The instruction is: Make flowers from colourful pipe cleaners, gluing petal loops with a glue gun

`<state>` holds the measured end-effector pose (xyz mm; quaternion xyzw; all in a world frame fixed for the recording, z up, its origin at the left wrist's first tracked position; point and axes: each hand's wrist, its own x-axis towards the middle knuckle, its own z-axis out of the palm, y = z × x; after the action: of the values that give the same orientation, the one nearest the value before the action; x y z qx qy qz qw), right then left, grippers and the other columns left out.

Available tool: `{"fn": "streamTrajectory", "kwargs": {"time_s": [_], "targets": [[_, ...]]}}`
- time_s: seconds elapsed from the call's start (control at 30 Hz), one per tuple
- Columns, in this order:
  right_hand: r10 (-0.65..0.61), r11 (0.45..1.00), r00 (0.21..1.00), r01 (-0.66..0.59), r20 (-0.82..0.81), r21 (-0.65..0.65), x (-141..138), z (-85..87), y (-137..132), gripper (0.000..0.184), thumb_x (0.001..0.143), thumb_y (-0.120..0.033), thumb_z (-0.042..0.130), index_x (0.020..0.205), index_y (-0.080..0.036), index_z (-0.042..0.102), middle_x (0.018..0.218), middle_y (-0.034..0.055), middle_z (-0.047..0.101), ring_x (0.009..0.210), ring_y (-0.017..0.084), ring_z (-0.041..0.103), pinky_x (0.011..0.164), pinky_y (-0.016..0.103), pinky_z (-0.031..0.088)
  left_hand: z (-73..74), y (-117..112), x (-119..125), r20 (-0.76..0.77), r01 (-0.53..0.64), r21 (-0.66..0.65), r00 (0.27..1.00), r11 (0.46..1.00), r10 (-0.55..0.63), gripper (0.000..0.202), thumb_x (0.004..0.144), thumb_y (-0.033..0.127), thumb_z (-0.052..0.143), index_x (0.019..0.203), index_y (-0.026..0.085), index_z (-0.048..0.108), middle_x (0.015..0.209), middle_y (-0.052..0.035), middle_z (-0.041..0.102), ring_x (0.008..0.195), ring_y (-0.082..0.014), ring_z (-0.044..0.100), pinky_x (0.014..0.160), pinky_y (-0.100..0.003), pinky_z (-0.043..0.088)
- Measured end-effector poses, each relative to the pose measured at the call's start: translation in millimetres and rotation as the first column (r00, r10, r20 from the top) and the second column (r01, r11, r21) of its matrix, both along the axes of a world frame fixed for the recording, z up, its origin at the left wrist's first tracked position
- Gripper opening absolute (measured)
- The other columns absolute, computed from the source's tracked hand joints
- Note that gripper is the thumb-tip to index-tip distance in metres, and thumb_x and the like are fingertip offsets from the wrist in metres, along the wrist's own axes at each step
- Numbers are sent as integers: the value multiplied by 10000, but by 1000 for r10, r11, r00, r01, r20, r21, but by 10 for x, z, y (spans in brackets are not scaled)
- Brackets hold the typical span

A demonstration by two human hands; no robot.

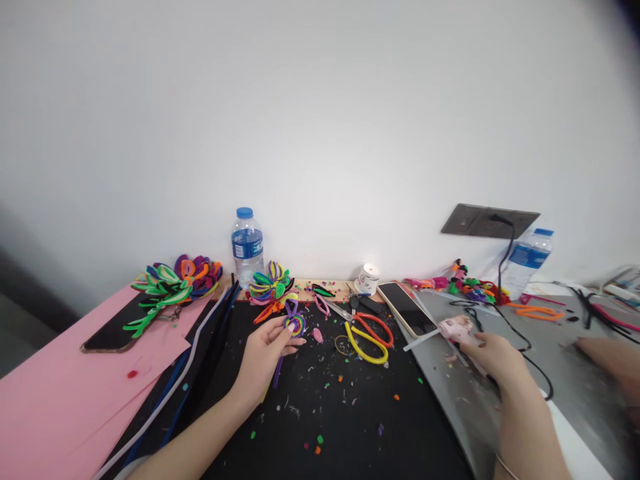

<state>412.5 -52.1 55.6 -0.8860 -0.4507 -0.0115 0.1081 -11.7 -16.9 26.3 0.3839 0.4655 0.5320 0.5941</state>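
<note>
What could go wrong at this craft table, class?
The pink hot-glue gun in the right hand points toward the left hand holding the rainbow pipe-cleaner flower: fingers could get burnt.
Its black cord loops across the grey mat and may snag.
Glue might drip on the dark-screened phone beside the nozzle.

The left hand is pinching a small looped pipe-cleaner flower above the black worktop. The right hand is gripping a pink glue gun over a grey sheet. Scissors are lying between them, near a phone.
</note>
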Motion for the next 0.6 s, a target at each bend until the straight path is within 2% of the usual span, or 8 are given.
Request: {"fn": "streamTrajectory", "kwargs": {"time_s": [0.1, 0.17, 0.23, 0.33, 0.43, 0.5, 0.6], "targets": [[-34, 999, 998, 34, 52, -12, -175, 170, -79, 426, 668, -440, 546, 882, -108, 705, 822, 197, 693, 797, 360, 639, 604, 372, 455, 24, 16, -9, 39, -52, 32, 998, 998, 51, 375, 668, 327, 702, 958, 123, 579, 759, -29, 689, 675, -180, 696, 562, -217, 515], [7, 995, 998, -13, 61, 101, -428, 333, -95, 400, 700, -436, 510, 877, -138, 708, 788, 176, 694, 770, 344, 641, 601, 368, 453, 31, 24, -18, 76, -88, 43, 994, 995, 84, 411, 647, 331, 717, 972, 132, 561, 774, -18, 682, 674, -181, 694, 566, -230, 521], [151, 954, 988, -148, 9, 259, -781, 480, -37, 332, 725, -383, 469, 816, -164, 702, 730, 122, 693, 669, 275, 642, 587, 330, 450, 31, 29, -27, 98, -100, 39, 991, 994, 95, 432, 643, 333, 719, 990, 139, 550, 784, -14, 680, 683, -186, 695, 578, -242, 527], [485, 843, 872, -446, -68, 299, -1397, 565, 220, 233, 744, -307, 476, 735, -185, 674, 693, 61, 688, 641, 209, 624, 611, 281, 440, 25, 35, -34, 99, -77, 18, 992, 997, 75, 412, 662, 326, 703, 995, 136, 555, 779, -23, 684, 715, -197, 699, 605, -249, 530], [676, 735, 719, -642, -163, 219, -1935, 442, 601, 158, 730, -173, 509, 760, -178, 664, 750, 54, 687, 700, 173, 612, 641, 241, 419, 23, 41, -35, 73, -49, 10, 996, 999, 48, 371, 678, 319, 688, 979, 132, 575, 787, -39, 696, 726, -202, 702, 611, -244, 528], [713, 702, 681, -690, -171, 180, -2187, 283, 845, 169, 715, -119, 526, 804, -171, 659, 748, 57, 669, 715, 172, 592, 644, 242, 400, 25, 43, -36, 52, -30, 20, 998, 999, 29, 339, 690, 321, 676, 959, 132, 593, 789, -46, 703, 732, -201, 703, 605, -234, 524], [720, 694, 669, -698, -185, 178, -2406, 41, 1107, 223, 666, -72, 564, 857, -155, 645, 806, 75, 650, 777, 190, 572, 672, 258, 384, 28, 45, -37, 35, -20, 28, 999, 999, 19, 323, 700, 323, 666, 955, 134, 607, 789, -50, 710, 731, -196, 704, 603, -225, 523]]}}
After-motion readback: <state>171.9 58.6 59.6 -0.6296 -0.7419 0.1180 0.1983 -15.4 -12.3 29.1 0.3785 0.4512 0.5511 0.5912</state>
